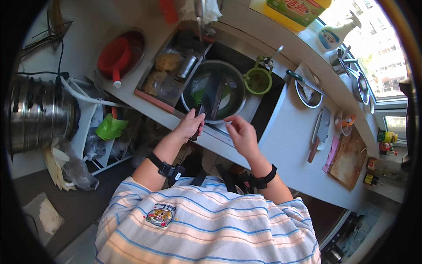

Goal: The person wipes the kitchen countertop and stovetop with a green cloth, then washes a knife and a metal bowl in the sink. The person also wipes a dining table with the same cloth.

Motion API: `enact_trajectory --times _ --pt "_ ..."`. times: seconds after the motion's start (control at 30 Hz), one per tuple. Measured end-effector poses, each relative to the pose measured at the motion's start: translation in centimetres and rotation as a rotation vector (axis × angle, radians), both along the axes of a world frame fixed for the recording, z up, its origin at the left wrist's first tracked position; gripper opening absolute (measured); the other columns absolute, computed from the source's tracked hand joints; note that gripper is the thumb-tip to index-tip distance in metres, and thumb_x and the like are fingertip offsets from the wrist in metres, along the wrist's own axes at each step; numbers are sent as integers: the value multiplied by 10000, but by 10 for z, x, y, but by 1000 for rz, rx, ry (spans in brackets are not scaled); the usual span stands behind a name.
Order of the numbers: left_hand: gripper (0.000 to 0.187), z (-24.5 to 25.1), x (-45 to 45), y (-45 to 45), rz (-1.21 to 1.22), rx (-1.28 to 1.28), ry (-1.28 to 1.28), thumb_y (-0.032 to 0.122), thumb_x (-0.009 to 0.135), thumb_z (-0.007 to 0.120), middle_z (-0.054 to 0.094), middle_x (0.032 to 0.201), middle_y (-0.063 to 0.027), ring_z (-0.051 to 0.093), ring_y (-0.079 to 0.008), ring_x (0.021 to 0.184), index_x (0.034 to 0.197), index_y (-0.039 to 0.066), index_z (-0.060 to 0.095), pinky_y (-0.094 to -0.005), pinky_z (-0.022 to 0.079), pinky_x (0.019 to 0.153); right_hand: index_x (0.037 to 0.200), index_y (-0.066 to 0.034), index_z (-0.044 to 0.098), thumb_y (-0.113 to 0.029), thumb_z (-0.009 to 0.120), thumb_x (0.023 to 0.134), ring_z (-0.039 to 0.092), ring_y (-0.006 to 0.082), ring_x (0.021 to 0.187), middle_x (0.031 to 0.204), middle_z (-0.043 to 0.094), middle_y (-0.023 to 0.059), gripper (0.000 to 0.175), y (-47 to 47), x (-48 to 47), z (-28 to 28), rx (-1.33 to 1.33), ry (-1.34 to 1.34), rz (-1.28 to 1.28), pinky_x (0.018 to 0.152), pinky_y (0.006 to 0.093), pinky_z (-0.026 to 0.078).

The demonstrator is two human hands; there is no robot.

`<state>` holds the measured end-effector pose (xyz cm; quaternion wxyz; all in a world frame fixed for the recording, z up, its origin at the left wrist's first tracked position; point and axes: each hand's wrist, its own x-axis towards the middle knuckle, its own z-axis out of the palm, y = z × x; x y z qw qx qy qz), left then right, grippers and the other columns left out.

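My left hand [191, 124] is closed around the dark handle of a broad-bladed kitchen knife [211, 90]. The blade reaches over a round metal basin [243, 102] set in the sink. Water and something green show inside the basin, partly hidden by the blade. To the right, my right hand [243, 134] hovers by the basin's near rim with curled fingers, thumb near the index finger. Whether anything small is pinched there I cannot tell. Above the basin hangs a faucet [199, 13].
Scouring pads [167, 62] and a metal can [188, 66] occupy the sink's left side. A green strainer [258, 81] sits right of the basin. On the counter lie a cleaver [323, 127], another knife [305, 81] over a metal bowl [310, 99], and a cutting board [348, 158]. A red dipper [115, 54] stands left.
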<state>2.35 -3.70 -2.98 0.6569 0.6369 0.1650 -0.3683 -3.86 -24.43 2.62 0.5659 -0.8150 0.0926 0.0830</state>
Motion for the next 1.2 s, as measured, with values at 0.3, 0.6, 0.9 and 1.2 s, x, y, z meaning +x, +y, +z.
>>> enact_trajectory --times 0.3,0.6,0.9,1.2 --pt "228 -27 65 10 -102 102 -47 211 983 597 542 748 -31 515 -106 543 1015 42 448 -282 448 442 1046 -77 683 -272 605 890 671 359 951 960 719 159 262 -15 88 -80 -498 218 62 834 446 522" --pt "220 -54 83 -2 -45 240 -69 156 956 604 560 784 -39 532 -101 561 1050 22 457 -273 453 446 1331 -138 594 -267 618 869 561 382 1223 1343 561 201 480 -16 158 -189 -704 436 437 1029 442 463" --pt "178 -58 79 -3 17 287 5 129 962 594 548 804 -27 525 -82 586 1068 44 478 -246 452 465 1356 -106 568 -208 590 888 459 357 1338 1447 473 157 480 32 165 -234 -718 473 398 1084 472 415" --pt "227 -58 83 -1 24 196 54 115 939 588 555 806 -41 534 -91 585 1104 33 456 -256 454 472 1145 -78 679 -254 647 848 569 389 1154 1226 597 198 347 -13 142 -168 -295 170 189 983 421 475"
